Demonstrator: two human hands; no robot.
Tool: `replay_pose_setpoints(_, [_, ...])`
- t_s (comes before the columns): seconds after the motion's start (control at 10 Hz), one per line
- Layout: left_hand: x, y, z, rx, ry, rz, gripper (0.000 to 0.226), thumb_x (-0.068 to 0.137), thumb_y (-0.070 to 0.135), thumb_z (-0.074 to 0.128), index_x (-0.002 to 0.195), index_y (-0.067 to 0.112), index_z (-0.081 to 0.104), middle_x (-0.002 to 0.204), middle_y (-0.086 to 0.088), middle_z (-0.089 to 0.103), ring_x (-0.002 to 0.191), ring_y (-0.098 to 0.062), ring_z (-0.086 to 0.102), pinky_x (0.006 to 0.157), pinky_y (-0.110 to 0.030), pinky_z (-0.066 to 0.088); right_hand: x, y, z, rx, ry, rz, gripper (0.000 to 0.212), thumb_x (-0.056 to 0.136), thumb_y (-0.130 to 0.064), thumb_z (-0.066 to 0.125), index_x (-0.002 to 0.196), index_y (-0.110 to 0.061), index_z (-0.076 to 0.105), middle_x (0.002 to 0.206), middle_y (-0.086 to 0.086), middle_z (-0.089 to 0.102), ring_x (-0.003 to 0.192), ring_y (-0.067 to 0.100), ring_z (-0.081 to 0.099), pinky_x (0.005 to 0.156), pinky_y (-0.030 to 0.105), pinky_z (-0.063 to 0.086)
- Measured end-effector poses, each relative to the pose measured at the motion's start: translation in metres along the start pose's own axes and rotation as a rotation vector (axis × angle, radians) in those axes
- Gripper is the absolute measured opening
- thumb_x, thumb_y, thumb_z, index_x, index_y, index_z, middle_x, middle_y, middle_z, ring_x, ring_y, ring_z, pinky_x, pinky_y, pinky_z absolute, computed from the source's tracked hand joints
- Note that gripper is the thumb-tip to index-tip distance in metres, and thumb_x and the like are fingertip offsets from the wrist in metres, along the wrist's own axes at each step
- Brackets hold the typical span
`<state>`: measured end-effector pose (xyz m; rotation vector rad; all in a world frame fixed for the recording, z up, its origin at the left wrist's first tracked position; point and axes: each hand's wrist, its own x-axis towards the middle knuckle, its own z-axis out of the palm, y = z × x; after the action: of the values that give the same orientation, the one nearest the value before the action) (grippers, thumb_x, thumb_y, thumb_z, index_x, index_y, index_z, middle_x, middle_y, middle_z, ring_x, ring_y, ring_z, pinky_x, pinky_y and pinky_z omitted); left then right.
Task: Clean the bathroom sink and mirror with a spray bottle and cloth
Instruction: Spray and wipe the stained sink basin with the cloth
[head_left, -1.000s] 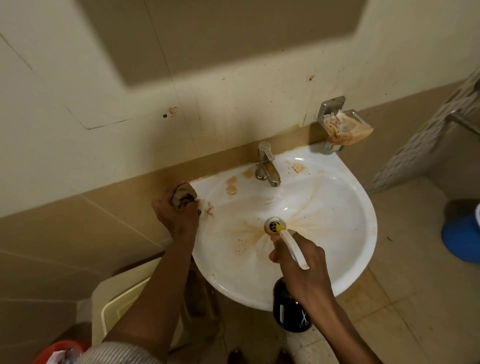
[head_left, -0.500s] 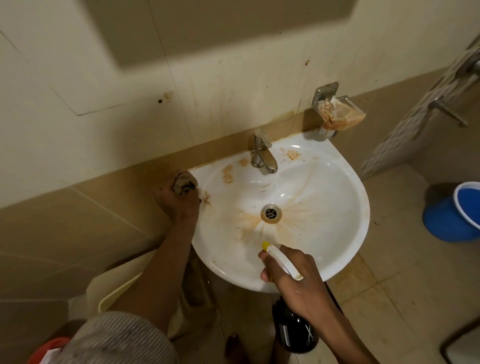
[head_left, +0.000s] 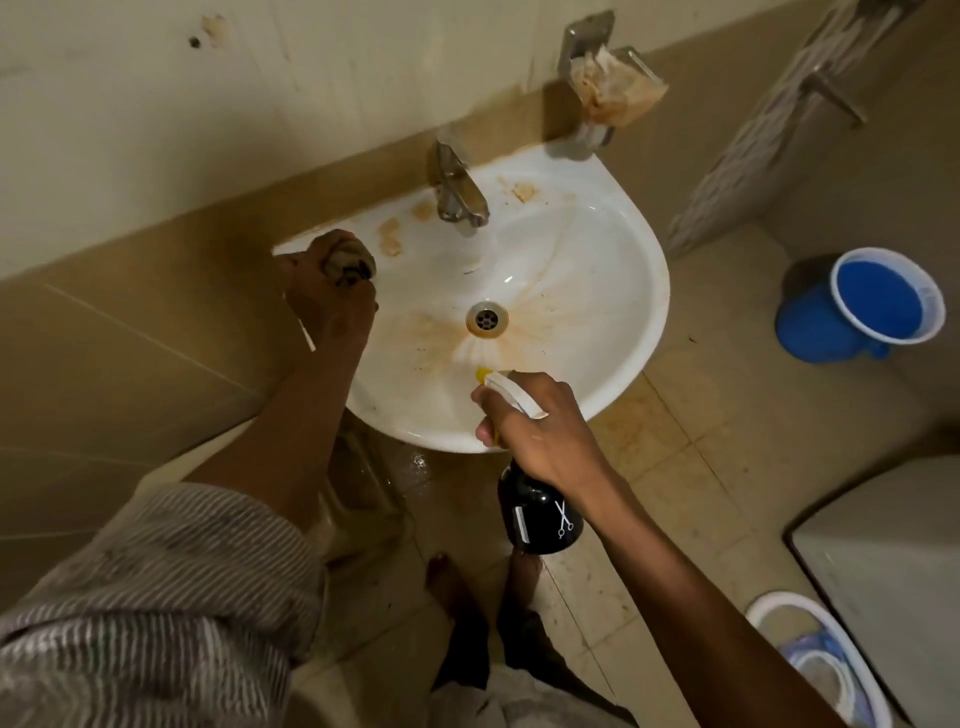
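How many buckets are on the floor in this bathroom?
2. A blue bucket stands on the floor right of the sink. A white one, only partly in view, sits at the bottom right corner. More may be hidden outside the picture.
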<state>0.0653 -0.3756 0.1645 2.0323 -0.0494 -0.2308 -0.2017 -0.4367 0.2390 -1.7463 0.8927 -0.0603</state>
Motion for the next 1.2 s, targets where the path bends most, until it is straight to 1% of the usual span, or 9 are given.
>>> replay_pose_setpoints(0.1, [-0.007,-0.010,0.008,0.137,-0.014,0.124,0.028,0.070,0.010,0.066,0.090,0.030,0.064,0.090,-0.014,0.056,0.071,-0.021,0.055,0.057,-0.033,0.046,-0.011,0.009,-0.005,-0.044,-0.015,0.038,0.036,0.098,-0.026,0.058,0.070,-0.008,0.071,0.064,0.002,0.077,0.058,0.001,0.063,0.061,0.009,0.042])
replay_pose_setpoints(0.2, [0.008,-0.015,0.012,-0.013,0.085,0.165,0.036,0.066,0.011,0.071,0.093,-0.005,0.053,0.077,-0.015,0.037,0.059,-0.023,0.042,0.056,-0.028,0.040,-0.018,0.015,-0.011,-0.051,0.008,0.068,0.039,0.098,-0.025,0.059,0.064,-0.010,0.068,0.063,0.002,0.076,0.053,0.000,0.062,0.057,0.009,0.042])
replay_pose_setpoints(0.3, [-0.024,0.013,0.002,0.224,0.071,0.315,0.027,0.071,0.007,0.071,0.086,0.028,0.062,0.079,0.012,0.039,0.070,-0.003,0.045,0.065,-0.016,0.042,-0.026,0.022,-0.024,-0.067,0.077,0.120,0.034,0.098,-0.028,0.059,0.073,-0.011,0.074,0.068,0.003,0.078,0.055,0.003,0.064,0.057,0.018,0.047])
replay_pose_setpoints(0.4, [-0.037,0.011,0.004,0.185,0.068,0.255,0.050,0.073,0.000,0.066,0.079,0.049,0.055,0.088,0.022,0.037,0.084,-0.011,0.045,0.078,-0.022,0.043,-0.031,0.027,-0.031,-0.029,0.131,0.157,0.032,0.099,-0.027,0.058,0.077,-0.010,0.074,0.067,0.007,0.078,0.055,0.007,0.066,0.059,0.023,0.050])
replay_pose_setpoints(0.5, [-0.025,0.002,0.014,0.078,0.201,0.338,0.050,0.061,-0.004,0.052,0.086,0.036,0.068,0.105,-0.008,0.055,0.089,-0.031,0.059,0.069,-0.046,0.058,-0.032,0.036,-0.041,-0.067,0.285,0.130,0.032,0.100,-0.029,0.059,0.077,-0.011,0.073,0.071,0.009,0.077,0.069,0.020,0.072,0.066,0.038,0.056])
replay_pose_setpoints(0.6, [-0.027,0.004,0.018,0.008,0.142,0.252,0.043,0.065,-0.001,0.054,0.097,0.020,0.072,0.109,-0.012,0.054,0.096,-0.031,0.058,0.079,-0.045,0.058,-0.029,0.036,-0.047,-0.009,0.359,0.132,0.029,0.100,-0.030,0.059,0.080,-0.014,0.073,0.071,0.008,0.077,0.069,0.019,0.073,0.064,0.036,0.057])
replay_pose_setpoints(0.8, [-0.027,0.000,0.021,-0.031,0.171,0.290,0.040,0.067,0.005,0.055,0.093,0.031,0.069,0.110,-0.005,0.044,0.092,-0.033,0.057,0.065,-0.045,0.059,-0.013,0.022,-0.062,0.038,0.419,0.050,0.025,0.102,-0.027,0.060,0.086,-0.015,0.075,0.070,0.001,0.078,0.068,0.005,0.071,0.059,0.016,0.051])
replay_pose_setpoints(1.0, [-0.022,-0.001,0.026,0.002,0.167,0.284,0.045,0.061,0.006,0.050,0.098,0.020,0.073,0.110,-0.018,0.055,0.092,-0.029,0.055,0.062,-0.048,0.058,0.005,0.006,-0.069,0.026,0.421,-0.027,0.024,0.102,-0.029,0.060,0.088,-0.016,0.076,0.074,-0.001,0.080,0.072,0.004,0.073,0.065,0.014,0.053])
replay_pose_setpoints(1.2, [-0.029,0.006,0.033,0.011,0.088,0.282,0.058,0.055,-0.001,0.053,0.101,0.029,0.071,0.113,-0.007,0.043,0.102,-0.035,0.054,0.064,-0.046,0.060,0.012,0.003,-0.084,0.051,0.554,-0.026,0.023,0.101,-0.028,0.059,0.090,-0.015,0.075,0.070,-0.001,0.078,0.070,0.004,0.072,0.061,0.017,0.053])
